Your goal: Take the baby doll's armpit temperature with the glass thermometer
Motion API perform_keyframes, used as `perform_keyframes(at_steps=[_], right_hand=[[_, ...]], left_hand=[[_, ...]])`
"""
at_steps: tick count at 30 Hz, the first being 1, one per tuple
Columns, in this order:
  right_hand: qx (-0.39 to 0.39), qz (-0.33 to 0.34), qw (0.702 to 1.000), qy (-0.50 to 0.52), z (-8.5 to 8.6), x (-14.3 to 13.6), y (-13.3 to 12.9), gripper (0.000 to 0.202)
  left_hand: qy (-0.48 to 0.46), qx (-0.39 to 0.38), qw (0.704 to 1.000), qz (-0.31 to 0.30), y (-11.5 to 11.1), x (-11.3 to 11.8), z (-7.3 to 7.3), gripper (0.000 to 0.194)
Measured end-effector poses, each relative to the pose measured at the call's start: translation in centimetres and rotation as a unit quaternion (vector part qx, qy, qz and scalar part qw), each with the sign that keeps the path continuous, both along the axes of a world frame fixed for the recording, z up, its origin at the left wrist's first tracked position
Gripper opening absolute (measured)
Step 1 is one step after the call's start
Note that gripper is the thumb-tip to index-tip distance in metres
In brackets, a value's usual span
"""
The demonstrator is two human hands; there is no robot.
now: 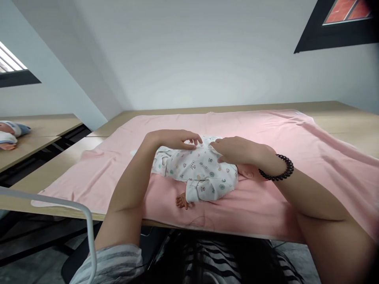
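Note:
A baby doll [248,172] lies on its back on a pink blanket [118,173], its head to the right and partly hidden by my right forearm. It wears a white printed bodysuit [192,165], and one small doll hand [181,200] pokes out of the near sleeve. Over the far side of the bodysuit, my left hand [180,139] bends down with thumb and fingers apart, fingertips at the cloth. My right hand [237,150] rests across the upper chest near the neck, thumb spread from the fingers. A dark bead bracelet [286,167] circles my right wrist.
The blanket covers much of a wooden table [334,108] that stands against a white wall [207,55]. On another table [44,124] at the left lies a second doll [10,134]. A pale metal bar [59,200] curves in at the lower left.

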State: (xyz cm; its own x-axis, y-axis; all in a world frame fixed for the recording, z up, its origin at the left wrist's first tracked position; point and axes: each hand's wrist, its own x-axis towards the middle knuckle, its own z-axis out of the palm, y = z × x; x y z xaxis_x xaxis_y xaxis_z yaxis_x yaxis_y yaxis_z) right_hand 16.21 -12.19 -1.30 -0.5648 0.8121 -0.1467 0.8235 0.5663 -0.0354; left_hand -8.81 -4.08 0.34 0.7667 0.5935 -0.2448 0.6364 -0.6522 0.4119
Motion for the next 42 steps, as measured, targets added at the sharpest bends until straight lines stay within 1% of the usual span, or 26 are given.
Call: perform_keyframes(at_steps=[1,3,5,7,8,10,11,12,14,16,18,20,22,24,27,29,30,32,35,36,38,40,42], right_hand=[[-0.002,0.005,1.000,-0.018,0.1,-0.1,-0.1,0.004],[-0.002,0.015,0.999,-0.047,0.3,-0.2,-0.3,0.008],[0.007,0.020,0.998,-0.062,0.5,-0.1,-0.5,0.013],[0.016,0.024,0.998,-0.064,0.5,0.2,-0.6,0.012],[0.020,0.031,0.998,-0.056,0.5,0.5,-0.6,0.011],[0.022,0.054,0.998,-0.023,0.5,1.1,-0.6,0.008],[0.016,0.066,0.998,-0.007,0.6,1.4,-0.7,0.008],[0.008,0.076,0.997,0.009,0.7,1.7,-0.7,0.008],[-0.020,0.097,0.994,0.038,1.0,2.3,-0.9,0.008],[-0.073,0.118,0.989,0.057,1.6,2.6,-1.2,0.005],[-0.127,0.130,0.982,0.055,2.0,2.6,-1.7,0.004],[-0.152,0.131,0.979,0.034,2.3,2.4,-2.1,0.006],[-0.146,0.138,0.980,0.010,2.3,2.1,-2.5,0.010],[-0.155,0.152,0.976,-0.009,2.1,1.8,-2.7,0.019],[-0.219,0.165,0.962,-0.016,2.1,1.5,-2.8,0.033],[-0.234,0.160,0.959,0.004,2.3,1.7,-2.5,0.033],[-0.226,0.152,0.962,0.018,2.4,2.0,-2.2,0.030],[-0.173,0.126,0.976,0.039,2.6,2.6,-1.4,0.024],[-0.069,0.077,0.994,0.041,2.1,3.6,0.4,0.018],[-0.047,0.064,0.996,0.036,1.8,3.8,1.0,0.018],[-0.047,0.040,0.998,0.023,1.0,4.0,2.3,0.020],[-0.077,0.018,0.997,0.007,0.3,3.9,3.2,0.023],[-0.108,-0.003,0.994,-0.011,-0.2,3.6,3.8,0.024]], left_hand=[[0.011,-0.007,1.000,-0.011,-0.6,0.2,0.2,0.042],[0.031,-0.005,0.999,-0.012,-1.4,0.5,0.2,0.042],[0.043,0.008,0.999,0.009,-1.6,0.8,0.0,0.042],[0.052,0.008,0.998,0.040,-1.5,1.0,-0.2,0.039],[0.059,0.003,0.997,0.053,-1.4,1.0,-0.3,0.035],[0.077,-0.010,0.995,0.063,-1.1,0.7,-0.2,0.019],[0.083,-0.013,0.995,0.057,-1.0,0.4,-0.1,0.012],[0.087,-0.011,0.995,0.045,-1.1,0.2,0.1,0.013],[0.089,0.004,0.996,0.013,-1.7,-0.4,0.8,0.017],[0.095,0.016,0.995,-0.017,-2.9,-0.8,1.9,0.017],[0.117,0.014,0.992,-0.033,-4.5,-1.0,3.0,0.014],[0.141,0.008,0.989,-0.039,-6.0,-1.0,3.7,0.012],[0.155,-0.002,0.987,-0.047,-7.2,-0.8,4.1,0.010],[0.164,-0.015,0.985,-0.051,-7.9,-0.6,4.1,0.010],[0.172,-0.029,0.984,-0.042,-8.3,-0.4,3.9,0.016],[0.169,-0.034,0.984,-0.036,-8.0,-0.3,3.8,0.021],[0.167,-0.032,0.985,-0.030,-7.6,-0.3,3.6,0.024],[0.170,-0.014,0.985,-0.002,-6.4,-0.3,3.1,0.027],[0.192,0.034,0.977,0.083,-3.5,-0.4,1.8,0.032],[0.199,0.041,0.973,0.106,-2.5,-0.4,1.3,0.035],[0.203,0.034,0.971,0.121,-0.5,-0.6,0.3,0.040],[0.193,0.009,0.975,0.108,0.9,-0.9,-0.4,0.043],[0.181,-0.013,0.979,0.091,1.7,-1.1,-0.7,0.044]])
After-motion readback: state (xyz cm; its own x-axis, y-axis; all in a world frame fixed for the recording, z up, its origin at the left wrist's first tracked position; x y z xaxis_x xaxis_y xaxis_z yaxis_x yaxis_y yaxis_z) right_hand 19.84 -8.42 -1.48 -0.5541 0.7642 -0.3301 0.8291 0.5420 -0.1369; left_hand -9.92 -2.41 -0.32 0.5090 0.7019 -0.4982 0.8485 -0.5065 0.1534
